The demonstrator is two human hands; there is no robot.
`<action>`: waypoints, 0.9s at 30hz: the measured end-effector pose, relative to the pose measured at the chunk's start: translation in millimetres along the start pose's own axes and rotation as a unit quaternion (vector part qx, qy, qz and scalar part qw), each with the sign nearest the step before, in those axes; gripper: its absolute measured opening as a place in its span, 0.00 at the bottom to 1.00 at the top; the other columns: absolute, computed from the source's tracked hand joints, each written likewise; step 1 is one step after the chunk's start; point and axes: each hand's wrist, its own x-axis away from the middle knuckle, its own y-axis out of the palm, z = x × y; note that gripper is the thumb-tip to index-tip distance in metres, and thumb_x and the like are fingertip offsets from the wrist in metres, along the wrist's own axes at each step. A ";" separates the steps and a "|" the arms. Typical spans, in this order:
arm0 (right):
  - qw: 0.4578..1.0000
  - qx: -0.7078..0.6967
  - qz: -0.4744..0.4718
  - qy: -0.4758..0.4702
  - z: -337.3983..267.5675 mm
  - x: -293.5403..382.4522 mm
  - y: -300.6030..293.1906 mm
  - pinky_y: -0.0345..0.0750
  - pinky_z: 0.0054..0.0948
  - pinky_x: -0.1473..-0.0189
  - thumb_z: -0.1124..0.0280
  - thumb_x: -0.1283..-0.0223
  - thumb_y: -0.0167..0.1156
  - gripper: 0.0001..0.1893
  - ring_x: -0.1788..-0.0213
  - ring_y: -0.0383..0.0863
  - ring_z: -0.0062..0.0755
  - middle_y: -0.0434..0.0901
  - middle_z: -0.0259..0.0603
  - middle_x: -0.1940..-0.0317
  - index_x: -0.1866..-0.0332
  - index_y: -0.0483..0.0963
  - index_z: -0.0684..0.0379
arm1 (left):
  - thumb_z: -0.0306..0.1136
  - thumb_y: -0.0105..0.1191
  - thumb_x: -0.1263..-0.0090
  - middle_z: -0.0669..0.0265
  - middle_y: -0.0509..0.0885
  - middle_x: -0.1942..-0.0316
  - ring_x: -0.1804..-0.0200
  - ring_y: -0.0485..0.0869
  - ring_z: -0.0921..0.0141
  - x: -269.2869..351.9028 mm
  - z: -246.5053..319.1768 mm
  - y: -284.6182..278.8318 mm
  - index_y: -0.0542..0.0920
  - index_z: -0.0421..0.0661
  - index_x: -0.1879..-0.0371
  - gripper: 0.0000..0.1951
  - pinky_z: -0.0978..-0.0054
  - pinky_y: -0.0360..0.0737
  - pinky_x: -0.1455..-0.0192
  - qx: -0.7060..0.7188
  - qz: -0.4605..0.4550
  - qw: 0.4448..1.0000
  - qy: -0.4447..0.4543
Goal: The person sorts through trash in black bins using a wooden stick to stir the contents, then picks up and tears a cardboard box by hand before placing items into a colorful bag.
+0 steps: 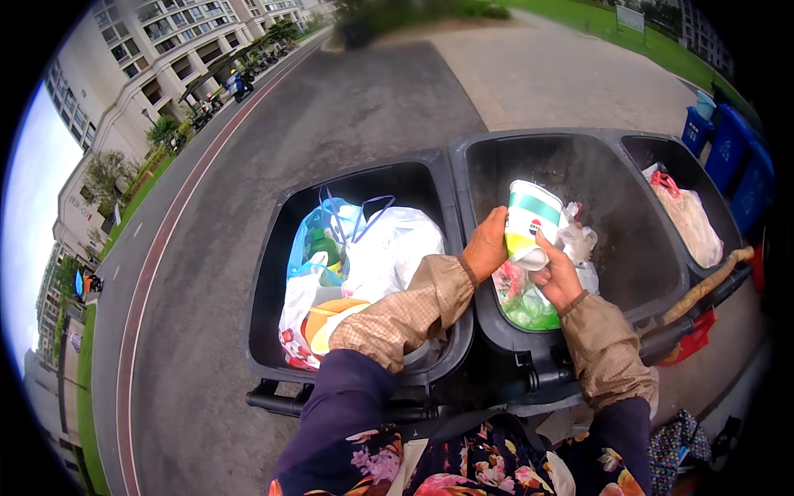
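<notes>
Both hands are on a paper cup (535,201), white with a teal band and a printed emblem, above the middle wheeled bin (577,167). My left hand (487,243) grips the cup's left side. Lower down, my right hand (558,274) pinches the other end, where the paper looks crumpled. Beneath them lie white plastic bags (578,242) and a green plastic bag (528,310). In the left wheeled bin (446,186), below my left sleeve, sit a stuffed white bag (397,248), a blue bag (304,232) and a green bottle (327,251).
At the right, another bin holds a tied bag with red handles (685,214). A wooden stick (704,285) lies across its front edge. Blue bins (732,149) stand beyond. A paved road (205,248) runs along the left, with a scooter rider (237,84) farther off.
</notes>
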 end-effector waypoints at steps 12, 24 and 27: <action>0.995 0.075 -0.063 -0.037 -25.4 8.9 -5.0 0.54 0.11 0.84 0.61 0.40 0.63 0.16 0.83 0.63 0.08 0.76 0.29 0.72 0.52 0.72 0.60 | 0.24 0.54 0.38 0.55 0.81 0.69 0.67 0.81 0.56 -5.8 -28.6 1.7 0.72 0.40 0.57 0.11 0.66 0.77 0.66 -0.046 0.059 0.988 -0.138; 0.975 0.056 -0.173 -0.127 -37.3 1.0 -25.1 0.77 0.27 0.51 0.67 0.43 0.64 0.21 0.54 0.82 0.29 0.81 0.41 0.55 0.45 0.72 0.64 | 0.24 0.48 0.32 0.61 0.82 0.55 0.56 0.83 0.69 11.4 50.9 24.1 0.75 0.39 0.48 0.14 0.76 0.81 0.59 0.435 -0.104 0.809 -0.381; 0.979 -0.043 -0.190 -0.050 -46.1 1.9 -45.3 0.75 0.34 0.43 0.70 0.44 0.63 0.22 0.50 0.81 0.37 0.80 0.45 0.52 0.44 0.71 0.65 | 0.24 0.54 0.38 0.58 0.83 0.60 0.60 0.83 0.70 11.9 11.7 11.0 0.80 0.40 0.56 0.11 0.77 0.79 0.59 0.173 -0.145 0.937 -0.268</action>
